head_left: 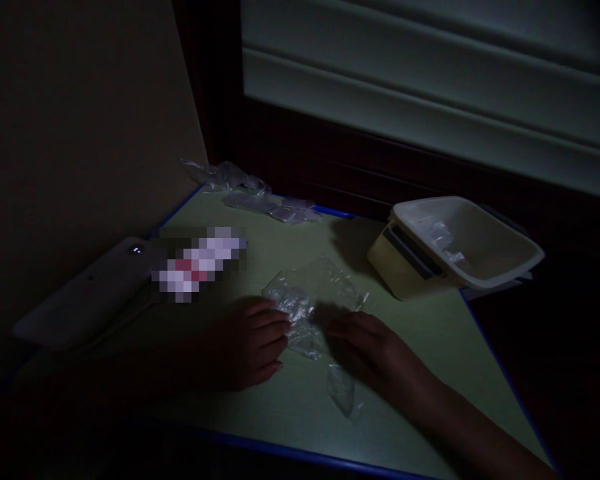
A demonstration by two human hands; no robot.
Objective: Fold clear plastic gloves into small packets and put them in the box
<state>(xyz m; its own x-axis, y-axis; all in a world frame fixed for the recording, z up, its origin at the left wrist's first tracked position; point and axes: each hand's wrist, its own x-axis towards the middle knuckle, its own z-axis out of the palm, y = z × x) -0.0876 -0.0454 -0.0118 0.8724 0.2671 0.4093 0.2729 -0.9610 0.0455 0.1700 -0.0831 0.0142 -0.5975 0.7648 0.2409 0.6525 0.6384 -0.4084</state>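
as the head view looks down, here's the left hand (260, 343), open, fingers stretched to the left edge of a crumpled clear plastic bag (325, 283) mid-table (405, 413); the right hand (365, 347) curls at its right side, grip impossible to tell! beyond, a pixelated patch (200, 263) masks any lettering, and the tub (395, 277) wears a dark strip (413, 252), too dim to read.

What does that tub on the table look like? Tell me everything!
The tub is cream and looks plastic, with rounded corners and a dark strip along one side. It's open, with clear plastic pieces inside. It sits, seemingly tilted, by the table's far right edge. Nobody's touching it.
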